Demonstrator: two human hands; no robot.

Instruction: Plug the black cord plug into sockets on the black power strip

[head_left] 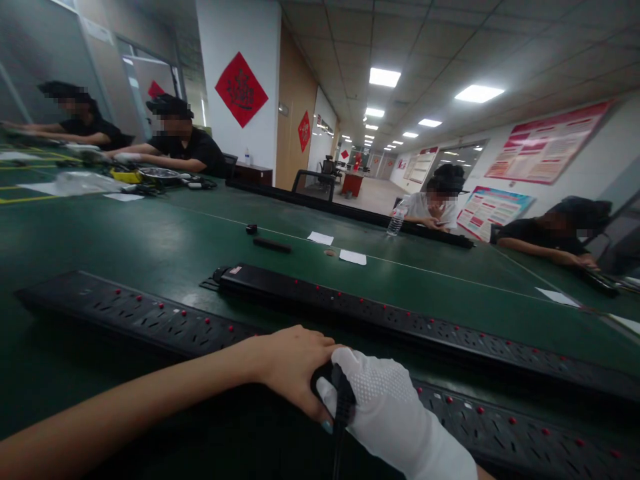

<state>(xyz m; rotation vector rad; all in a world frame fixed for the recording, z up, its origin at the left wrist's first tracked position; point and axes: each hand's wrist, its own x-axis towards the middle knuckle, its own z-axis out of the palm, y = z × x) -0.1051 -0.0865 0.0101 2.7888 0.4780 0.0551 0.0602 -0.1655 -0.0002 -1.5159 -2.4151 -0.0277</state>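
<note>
A long black power strip (185, 327) with red indicator dots and several sockets runs across the table beneath my hands. My bare left hand (295, 367) is curled with its thumb and fingers around a black plug (343, 393), over the middle of this strip. My right hand (385, 400), in a white dotted glove, closes on the same plug from the right. The plug's cord hangs down toward me between the hands. My fingers cover the plug's front, so I cannot tell whether it sits in a socket. Beyond lies a second black power strip (380, 313).
On the green table (190, 233) lie a short black bar (271, 245), a small black part (251, 229) and white paper slips (353, 257). A water bottle (397, 220) stands farther back. Several people sit around the far sides. Cables and a plastic bag (85, 183) lie at left.
</note>
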